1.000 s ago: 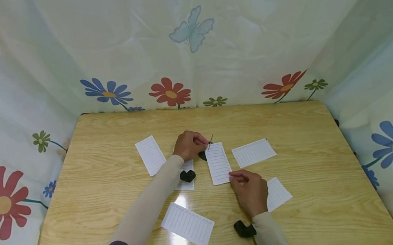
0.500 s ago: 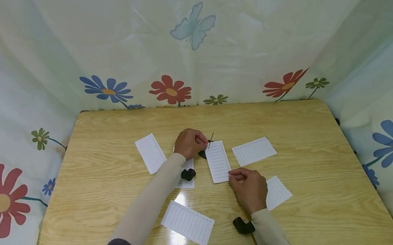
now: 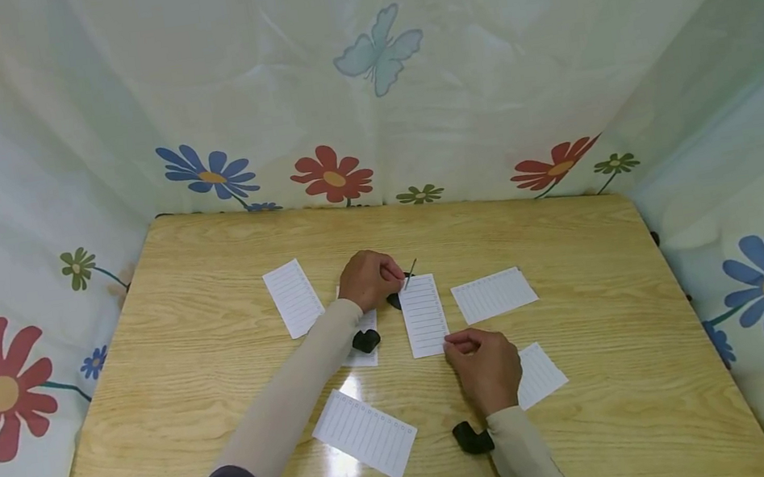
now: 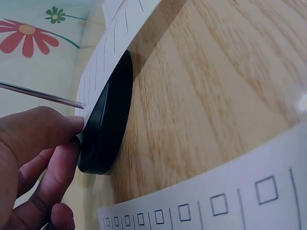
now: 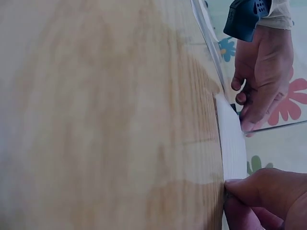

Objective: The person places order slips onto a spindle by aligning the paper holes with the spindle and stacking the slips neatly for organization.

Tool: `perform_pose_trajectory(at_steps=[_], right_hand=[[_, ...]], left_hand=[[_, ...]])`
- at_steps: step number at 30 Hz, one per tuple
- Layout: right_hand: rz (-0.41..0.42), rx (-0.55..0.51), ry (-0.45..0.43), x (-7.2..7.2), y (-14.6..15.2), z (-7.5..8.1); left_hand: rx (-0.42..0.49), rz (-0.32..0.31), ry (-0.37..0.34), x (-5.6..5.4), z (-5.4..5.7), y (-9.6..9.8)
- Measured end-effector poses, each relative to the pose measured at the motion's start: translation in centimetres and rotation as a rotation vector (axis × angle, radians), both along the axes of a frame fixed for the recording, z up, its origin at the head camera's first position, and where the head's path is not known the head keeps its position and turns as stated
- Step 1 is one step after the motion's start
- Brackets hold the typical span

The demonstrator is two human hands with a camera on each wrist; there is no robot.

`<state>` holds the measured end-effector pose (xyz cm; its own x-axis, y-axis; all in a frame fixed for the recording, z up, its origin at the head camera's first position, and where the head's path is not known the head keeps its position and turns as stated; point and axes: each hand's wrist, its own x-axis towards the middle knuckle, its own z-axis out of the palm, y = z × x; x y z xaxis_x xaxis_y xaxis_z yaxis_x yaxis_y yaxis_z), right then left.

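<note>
A white lined card [image 3: 425,318] with small checkboxes is held between my two hands. My left hand [image 3: 368,281] pinches its upper left corner between thumb and finger. At the card's lower right corner, my right hand [image 3: 486,369] pinches the edge. A bill spike stands there: its round black base [image 4: 106,124] is partly covered by the card in the left wrist view, and its thin metal rod [image 4: 43,93] sticks up from the card's face near the left thumb. The exact spot where rod meets card is small, close to the top edge.
Similar lined cards lie around: one at the far left [image 3: 293,298], one partly under the left wrist [image 3: 364,360], one in front [image 3: 366,435], one at right [image 3: 495,294], one beside the right hand [image 3: 539,375]. The wooden table [image 3: 214,295] meets a flowered curtain [image 3: 220,74].
</note>
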<state>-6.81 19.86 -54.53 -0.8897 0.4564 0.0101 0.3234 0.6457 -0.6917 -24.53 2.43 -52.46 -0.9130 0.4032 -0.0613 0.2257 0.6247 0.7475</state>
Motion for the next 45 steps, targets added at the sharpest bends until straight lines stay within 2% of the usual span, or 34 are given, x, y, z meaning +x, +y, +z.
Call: perform_pose_trajectory(at_steps=[8,13,17,22,34,39,45], right_hand=[[-0.008,0.002,0.007,0.5,0.2,-0.2],[0.002,0.002,0.07,1.0,0.1,-0.2],[0.004,-0.003,0.139,1.4,0.0,0.0],[0.009,-0.019,0.207,1.7,-0.3,0.4],[0.03,-0.028,0.304,2.4,-0.9,1.2],[0.071,-0.035,0.365,3.0,-1.1,1.3],[0.135,-0.063,0.432,3.5,-1.1,0.9]], left_hand=[[-0.008,0.017,0.025,0.2,-0.3,-0.4],[0.053,0.024,0.04,0.6,-0.4,-1.0],[0.127,0.047,0.047,1.1,0.0,-1.8],[0.163,0.065,0.069,1.9,0.8,-2.7],[0.231,0.083,0.105,4.7,1.9,-4.6],[0.246,0.101,0.129,6.3,1.8,-5.6],[0.288,0.137,0.124,8.1,1.3,-6.7]])
